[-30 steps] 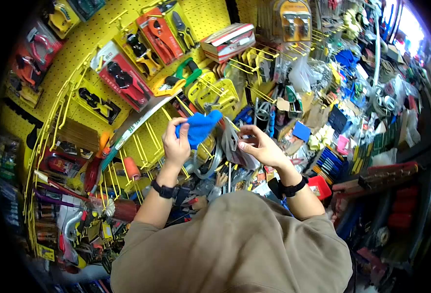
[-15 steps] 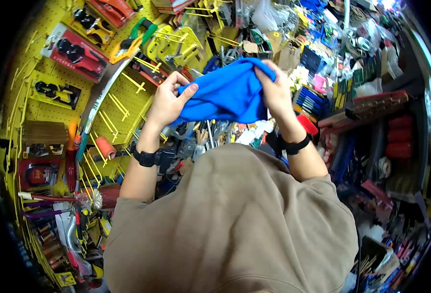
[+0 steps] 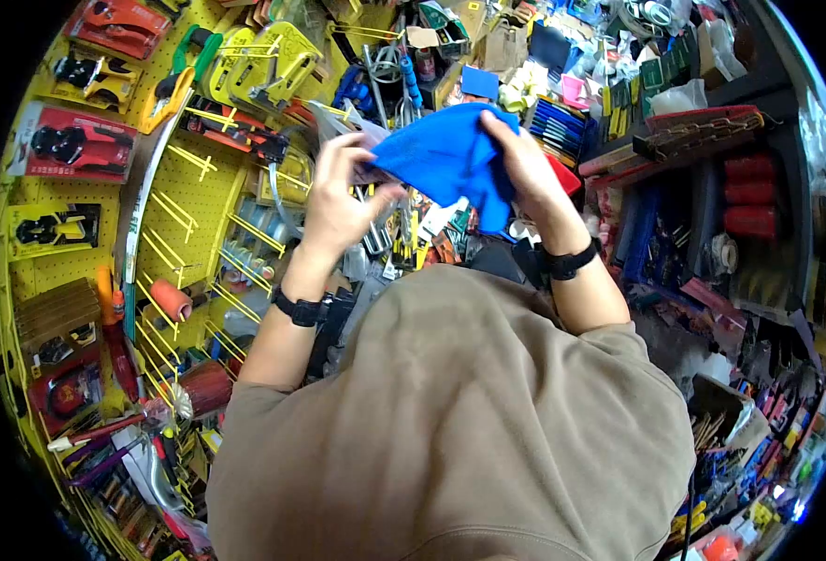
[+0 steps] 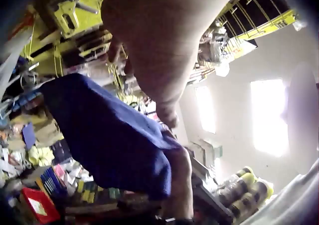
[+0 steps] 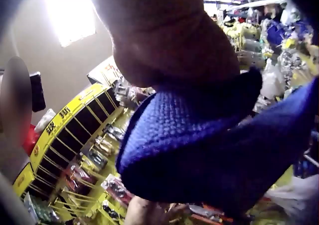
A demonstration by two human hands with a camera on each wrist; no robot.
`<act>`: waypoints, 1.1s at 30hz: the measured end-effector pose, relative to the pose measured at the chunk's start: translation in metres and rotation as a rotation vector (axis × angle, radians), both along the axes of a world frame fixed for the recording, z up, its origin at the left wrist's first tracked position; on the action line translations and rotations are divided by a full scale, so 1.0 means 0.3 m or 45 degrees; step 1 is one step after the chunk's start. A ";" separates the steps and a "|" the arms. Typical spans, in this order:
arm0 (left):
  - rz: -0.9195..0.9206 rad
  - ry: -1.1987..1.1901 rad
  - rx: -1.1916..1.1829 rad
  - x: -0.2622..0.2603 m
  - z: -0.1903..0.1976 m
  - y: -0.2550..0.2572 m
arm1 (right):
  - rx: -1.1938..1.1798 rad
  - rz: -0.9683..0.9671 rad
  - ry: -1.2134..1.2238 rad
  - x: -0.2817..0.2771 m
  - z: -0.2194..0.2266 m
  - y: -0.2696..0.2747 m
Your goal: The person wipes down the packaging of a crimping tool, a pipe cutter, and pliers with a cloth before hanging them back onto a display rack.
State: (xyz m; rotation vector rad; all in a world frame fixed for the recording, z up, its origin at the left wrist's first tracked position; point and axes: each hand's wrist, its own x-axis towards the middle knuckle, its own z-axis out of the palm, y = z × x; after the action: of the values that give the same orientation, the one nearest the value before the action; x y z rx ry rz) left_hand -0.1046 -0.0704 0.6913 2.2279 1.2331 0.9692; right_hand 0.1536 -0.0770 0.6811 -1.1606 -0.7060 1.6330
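Observation:
A blue cloth (image 3: 441, 154) hangs creased in front of the chest, its lower edge drooping. My right hand (image 3: 530, 173) grips its right end, with the thumb over the top. At the cloth's left corner, my left hand (image 3: 338, 206) has its fingers spread, slightly blurred, the fingertips right by the fabric. In the left wrist view, the cloth (image 4: 109, 140) slopes down to the right hand, below the left hand (image 4: 159, 60). A coarse, knit-like weave shows on the cloth (image 5: 174, 150) in the right wrist view, where it hides part of the right hand's fingers.
On the left, a yellow pegboard (image 3: 48, 271) carries long protruding hooks and packaged cutters (image 3: 74, 145). A red tray (image 3: 562, 175) and a row of blue packages (image 3: 555, 126) lie beyond the right hand. Dark shelving (image 3: 777, 103) with red rolls (image 3: 749, 194) borders the right side.
The cloth, first bunched in the left hand, was spread between both hands. The right hand took its right end; the left fingers have since opened at the left corner. The view has shifted right.

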 end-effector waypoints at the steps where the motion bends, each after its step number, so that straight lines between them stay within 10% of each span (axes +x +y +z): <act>1: -0.146 -0.018 -0.026 0.040 0.011 -0.026 | -0.012 0.021 -0.010 -0.032 -0.012 -0.003; 5: -0.282 0.070 0.188 0.100 -0.065 -0.017 | 0.384 0.246 -0.406 -0.104 -0.091 -0.005; 7: -0.132 -0.169 -0.324 0.058 -0.057 -0.017 | 0.508 0.292 -0.959 -0.076 -0.045 -0.009; 11: -0.139 -0.546 -0.521 -0.049 -0.071 -0.041 | 0.728 0.631 -1.061 -0.011 0.029 -0.025; 17: -0.516 -0.475 -0.787 -0.206 -0.043 -0.141 | 0.663 0.135 -1.616 -0.084 -0.047 0.001; 21: -0.340 -0.309 -0.401 -0.219 -0.049 -0.153 | 1.217 0.518 -1.410 -0.117 -0.004 -0.019; 29: -0.209 0.348 -0.017 -0.007 -0.111 -0.104 | 1.495 0.959 -0.930 -0.053 -0.049 0.061; 33: 0.105 0.194 -0.063 0.113 -0.208 -0.148 | 1.345 0.995 -0.890 0.067 -0.127 0.127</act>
State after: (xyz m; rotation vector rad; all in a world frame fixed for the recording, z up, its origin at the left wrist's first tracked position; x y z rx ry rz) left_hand -0.0708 -0.1149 0.6289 2.2628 1.4100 0.8009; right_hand 0.1736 -0.0388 0.6430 -0.6161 -2.3363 1.0198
